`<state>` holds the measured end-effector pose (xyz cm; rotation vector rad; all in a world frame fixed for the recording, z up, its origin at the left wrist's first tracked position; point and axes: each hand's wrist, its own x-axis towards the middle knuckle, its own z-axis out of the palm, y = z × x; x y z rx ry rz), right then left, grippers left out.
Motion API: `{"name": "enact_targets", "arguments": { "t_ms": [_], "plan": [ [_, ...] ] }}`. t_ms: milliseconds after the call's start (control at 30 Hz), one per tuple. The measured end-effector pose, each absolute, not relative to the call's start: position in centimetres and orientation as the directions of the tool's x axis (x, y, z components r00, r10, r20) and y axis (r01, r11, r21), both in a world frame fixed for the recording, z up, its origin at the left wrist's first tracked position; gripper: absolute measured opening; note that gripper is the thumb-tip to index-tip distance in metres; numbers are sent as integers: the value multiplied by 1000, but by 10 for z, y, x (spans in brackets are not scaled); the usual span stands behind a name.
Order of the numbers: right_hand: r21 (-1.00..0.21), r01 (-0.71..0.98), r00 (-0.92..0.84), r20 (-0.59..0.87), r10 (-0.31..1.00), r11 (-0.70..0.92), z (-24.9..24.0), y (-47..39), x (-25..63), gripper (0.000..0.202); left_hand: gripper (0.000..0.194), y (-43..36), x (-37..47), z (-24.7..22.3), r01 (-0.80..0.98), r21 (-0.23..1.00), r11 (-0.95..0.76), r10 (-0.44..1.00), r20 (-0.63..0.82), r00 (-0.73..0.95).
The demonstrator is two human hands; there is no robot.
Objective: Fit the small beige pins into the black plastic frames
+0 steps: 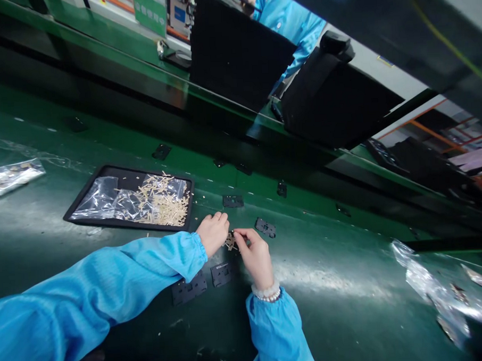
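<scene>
My left hand point(214, 233) has its fingers curled together above a small heap of beige pieces point(230, 241) on the green table. Just right of it, my right hand point(255, 253) pinches with thumb and forefinger over the same heap; whatever lies between the fingertips is too small to name. Two black plates, one point(221, 274) below the heap and a larger one point(190, 288) beside my left sleeve, lie near my wrists. Another black plate point(265, 227) rests right of my right hand, and one more point(233, 201) sits farther back.
A black tray point(117, 224) with plastic bags and many beige pieces stands at the left. Bags lie at the far left point(13, 177) and right point(429, 284). Several black parts lie along the back strip. A person in blue point(285, 19) is behind dark panels point(235, 53).
</scene>
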<state>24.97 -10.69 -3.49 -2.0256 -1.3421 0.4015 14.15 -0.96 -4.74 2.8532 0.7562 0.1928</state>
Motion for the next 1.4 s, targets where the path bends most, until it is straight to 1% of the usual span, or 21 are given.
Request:
{"name": "enact_targets", "arguments": {
  "t_ms": [233, 333, 500, 633, 767, 867, 967, 1100, 1267, 1400],
  "plan": [
    [-613, 753, 407, 146, 902, -240, -36, -103, 241, 18, 17, -1, 126, -45, 540, 286, -791, 582, 80, 810],
    [-586, 774, 404, 161, 900, -242, -36, -99, 234, 17, 18, 2, 120, -42, 542, 309, -782, 593, 102, 799],
    [-535, 804, 406, 176, 897, -259, -41, -96, 231, 17, 18, 0, 122, -45, 487, 280, -827, 537, 139, 832],
    [-541, 792, 437, 176, 882, -284, -42, -98, 235, 22, 16, -2, 132, -48, 437, 250, -864, 480, 145, 865],
    [-598, 751, 459, 168, 872, -280, -41, -102, 238, 21, 16, -4, 137, -51, 404, 262, -876, 453, 161, 877],
    [-667, 700, 463, 149, 874, -257, -41, -102, 238, 20, 15, -4, 134, -51, 405, 307, -861, 470, 180, 864],
    [-750, 620, 458, 110, 882, -228, -41, -101, 235, 19, 15, -2, 126, -48, 416, 391, -821, 516, 196, 834],
    [-843, 495, 464, 52, 884, -210, -36, -100, 229, 18, 15, -3, 115, -39, 418, 544, -728, 594, 195, 781],
    [-907, 364, 512, 6, 859, -210, -24, -102, 222, 23, 18, -8, 103, -31, 394, 697, -599, 681, 184, 709],
    [-936, 291, 525, -15, 851, -196, -17, -104, 216, 23, 21, -9, 95, -29, 316, 760, -568, 692, 233, 684]
  ]
}}
